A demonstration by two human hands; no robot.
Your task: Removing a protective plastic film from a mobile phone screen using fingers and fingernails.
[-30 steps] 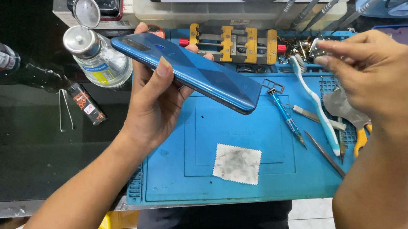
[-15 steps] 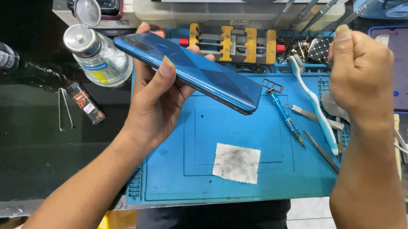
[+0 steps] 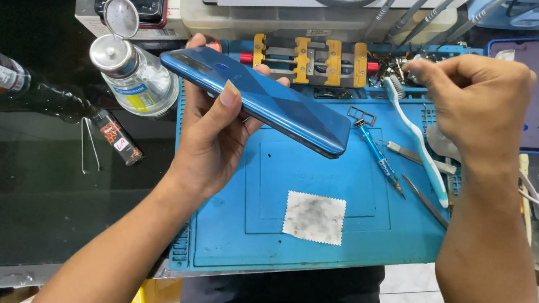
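A blue phone (image 3: pixel 257 98), back side up, is held above the far left part of a blue work mat (image 3: pixel 313 249), tilted so that its left end sits higher and farther than its right end. The left hand (image 3: pixel 217 135) grips it from below, thumb pressed on the near edge and fingertips curled over the far edge, so the fingers are clamped on the phone. To the right, the right hand (image 3: pixel 475 99) hovers over the far right corner of the mat with its fingers drawn together in a loose fist, thumb and forefinger pinched at the tip; whether anything small sits between them I cannot tell. Just below that hand lies a white and blue toothbrush (image 3: pixel 418 143), bristles at the far end, and left of it a blue screwdriver (image 3: pixel 379 158) and a thin metal pick (image 3: pixel 427 202). A small soiled white cloth (image 3: pixel 314 218) rests near the middle of the mat. At the far edge stands a clamp fixture with yellow jaws (image 3: pixel 307 59). Left of the mat, on the dark table (image 3: pixel 24 216), are a clear bottle with an open metal cap (image 3: pixel 132 75), tweezers (image 3: pixel 90 145) and a small dark tube (image 3: pixel 117 138). A dark-screened phone (image 3: pixel 523 93) lies far right.
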